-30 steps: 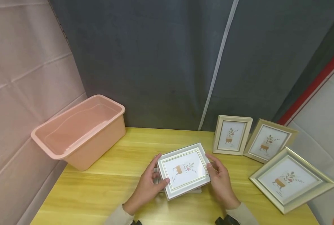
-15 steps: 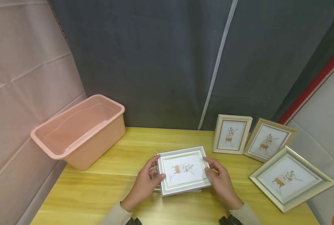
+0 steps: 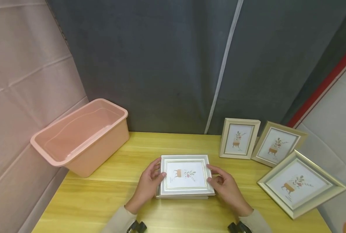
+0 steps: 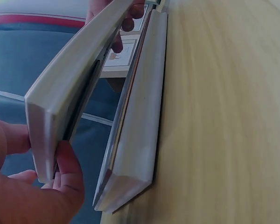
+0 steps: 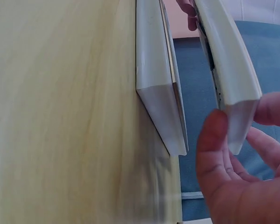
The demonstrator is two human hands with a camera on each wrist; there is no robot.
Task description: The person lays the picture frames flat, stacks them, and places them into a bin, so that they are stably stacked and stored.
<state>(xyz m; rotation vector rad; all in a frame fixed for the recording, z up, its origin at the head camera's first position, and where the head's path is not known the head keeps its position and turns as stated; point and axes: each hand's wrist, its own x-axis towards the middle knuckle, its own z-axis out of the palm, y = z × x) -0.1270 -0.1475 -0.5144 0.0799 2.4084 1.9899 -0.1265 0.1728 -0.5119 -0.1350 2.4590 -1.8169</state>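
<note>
At nine o'clock sits a pink tub (image 3: pixel 103 149). At six, the left hand (image 3: pixel 146 183) and right hand (image 3: pixel 229 191) pinch opposite edges of a white frame (image 3: pixel 187 174) between fingers, above a lower frame (image 4: pixel 139 112) on the surface (image 3: pixel 88 200). Toward four stand three frames (image 3: pixel 240 139). Uneven release could make the white frame skid; the lower frame's face is hidden.

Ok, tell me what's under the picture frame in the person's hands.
Another white-sided frame lies on the table beneath the held frame, with a gap between them in both wrist views. Its upper face is covered, so what it shows cannot be told.
</note>
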